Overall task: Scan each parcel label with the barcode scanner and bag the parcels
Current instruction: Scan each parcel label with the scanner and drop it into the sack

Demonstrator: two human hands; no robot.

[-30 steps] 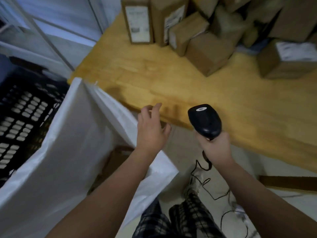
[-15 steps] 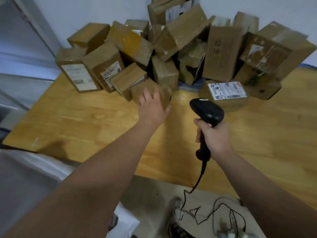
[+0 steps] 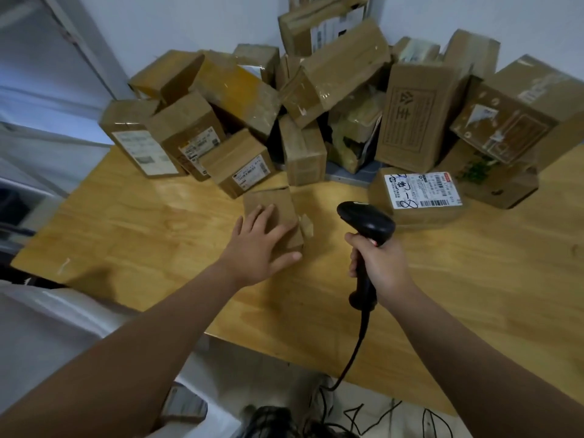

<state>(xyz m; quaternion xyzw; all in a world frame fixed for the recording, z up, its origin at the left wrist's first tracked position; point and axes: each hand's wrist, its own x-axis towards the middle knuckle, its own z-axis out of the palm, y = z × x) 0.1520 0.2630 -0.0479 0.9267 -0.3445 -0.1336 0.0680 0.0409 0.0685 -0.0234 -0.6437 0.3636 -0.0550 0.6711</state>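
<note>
You had bare table (image 3: 142, 235) to cross left and right. The heap of parcels (image 3: 341, 67) walled off the far edge, its labelled parcel (image 3: 422, 192) jutting nearest on the right

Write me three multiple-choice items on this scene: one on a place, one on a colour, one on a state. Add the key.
1. The small box under the left hand sits: A in front of the pile of boxes, nearer the person; B on top of it; C behind it.
2. The scanner is: A white; B black; C yellow.
3. The right hand is: A open and empty; B curled, holding nothing; C gripping the scanner's handle.

Key: 1 A, it lies on the table on the person's side of the pile; 2 B, head and handle are black; 3 C, the fingers wrap the handle.
</note>
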